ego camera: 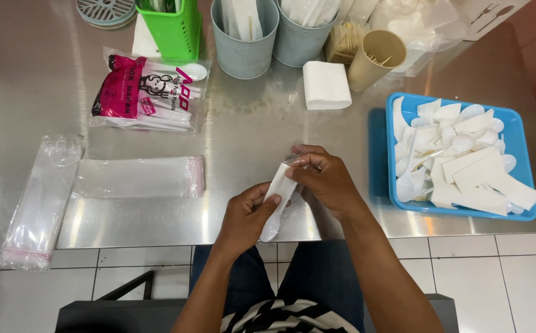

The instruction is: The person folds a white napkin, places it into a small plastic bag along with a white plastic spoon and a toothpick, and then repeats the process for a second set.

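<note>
Both hands meet over the front edge of a steel table [249,129]. My left hand [246,216] grips the lower part of a clear plastic sleeve holding a white plastic spoon and a folded napkin [277,200]. My right hand [326,179] pinches the sleeve's top end between thumb and fingers. The spoon's bowl points down toward my lap. A flat stack of empty clear sleeves [138,177] lies left of my hands.
A blue tray [521,139] of packed spoons and napkins sits at the right. Behind are a bag of white spoons [148,92], a napkin stack [325,85], two grey tubs [243,46], a green basket [172,28], a cup of toothpicks [373,58], and another sleeve bundle [40,203] at the left.
</note>
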